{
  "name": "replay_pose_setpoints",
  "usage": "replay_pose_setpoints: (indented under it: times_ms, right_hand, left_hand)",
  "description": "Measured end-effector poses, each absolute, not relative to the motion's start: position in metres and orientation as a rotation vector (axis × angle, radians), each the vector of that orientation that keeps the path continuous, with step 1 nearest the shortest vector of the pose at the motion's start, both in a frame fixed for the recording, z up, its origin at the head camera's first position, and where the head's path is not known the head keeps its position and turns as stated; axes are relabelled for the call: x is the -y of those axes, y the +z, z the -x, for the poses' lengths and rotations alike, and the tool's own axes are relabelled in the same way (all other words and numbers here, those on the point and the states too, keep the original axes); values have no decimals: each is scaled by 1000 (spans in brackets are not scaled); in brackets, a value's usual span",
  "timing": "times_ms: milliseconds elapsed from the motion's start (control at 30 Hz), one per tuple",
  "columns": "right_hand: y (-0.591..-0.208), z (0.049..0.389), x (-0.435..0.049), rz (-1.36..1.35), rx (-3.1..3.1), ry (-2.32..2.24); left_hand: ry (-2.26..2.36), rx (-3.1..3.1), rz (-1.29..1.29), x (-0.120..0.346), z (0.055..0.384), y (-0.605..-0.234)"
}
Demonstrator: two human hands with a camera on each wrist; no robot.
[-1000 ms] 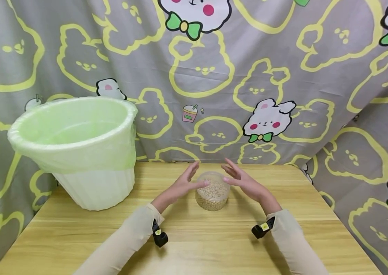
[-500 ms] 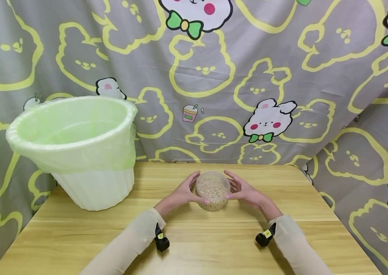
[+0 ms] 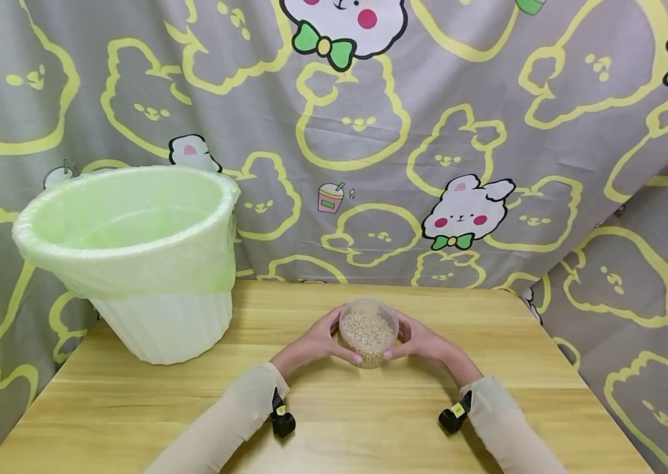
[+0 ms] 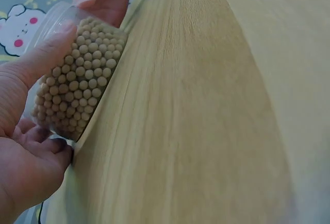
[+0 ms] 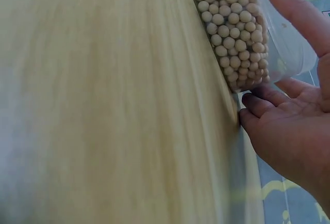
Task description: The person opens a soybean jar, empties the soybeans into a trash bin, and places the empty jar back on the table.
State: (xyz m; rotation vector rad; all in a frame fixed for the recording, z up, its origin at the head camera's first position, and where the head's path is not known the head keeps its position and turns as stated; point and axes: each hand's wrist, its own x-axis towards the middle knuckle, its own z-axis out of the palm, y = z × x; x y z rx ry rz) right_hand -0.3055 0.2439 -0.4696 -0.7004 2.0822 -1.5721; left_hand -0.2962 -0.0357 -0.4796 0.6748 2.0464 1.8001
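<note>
A clear round plastic tub [image 3: 368,326], partly filled with small round beige balls [image 4: 82,74], stands upright on the wooden table in the head view. From its left side my left hand [image 3: 322,339] grips it, the thumb across the near wall and the other fingers curled behind. My right hand [image 3: 422,339] holds the opposite side in the same way, thumb in front. In the right wrist view the right fingers [image 5: 263,102] curl at the tub's lower edge. The fingertips behind the tub are partly hidden. No lid is visible on the tub.
A large pale bucket [image 3: 162,322] with a light green plastic liner [image 3: 126,230] over its rim stands at the table's left. Behind the wooden table [image 3: 357,421] hangs a grey cartoon-print curtain [image 3: 286,118]. Each wrist wears a small black camera [image 3: 282,421].
Both hands have come down and inward from beside and above the tub and now grip its sides. The thumbs have moved down its near wall. The bucket has stayed in place.
</note>
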Motion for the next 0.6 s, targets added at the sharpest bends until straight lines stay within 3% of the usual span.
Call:
replay_pose_setpoints:
  times_ms: [600]
  right_hand:
    - [-471, 315, -233, 806, -2127, -1530]
  left_hand:
    - [1891, -1985, -664, 30, 301, -481]
